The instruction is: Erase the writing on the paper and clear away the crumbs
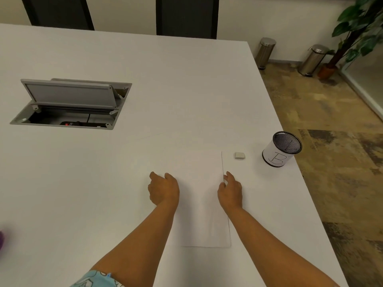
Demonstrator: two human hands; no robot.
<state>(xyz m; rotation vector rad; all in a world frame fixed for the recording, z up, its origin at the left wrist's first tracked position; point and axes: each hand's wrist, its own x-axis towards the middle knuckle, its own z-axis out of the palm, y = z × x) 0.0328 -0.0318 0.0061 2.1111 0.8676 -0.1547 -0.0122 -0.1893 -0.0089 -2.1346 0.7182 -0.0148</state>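
A white sheet of paper (199, 214) lies on the white table in front of me, and I see no writing on it. My right hand (230, 193) pinches the sheet's right edge, which is raised a little and shows as a thin dark line. My left hand (163, 189) sits at the sheet's left edge with fingers curled down onto it. A small white eraser (240, 155) lies on the table just beyond and right of the paper, apart from both hands. Crumbs are too small to make out.
A mesh pen cup (281, 149) with a white label marked "B" stands near the table's right edge (290, 154). An open grey cable hatch (70, 104) is sunk in the table at the far left. Two metal bins and a plant stand on the floor beyond.
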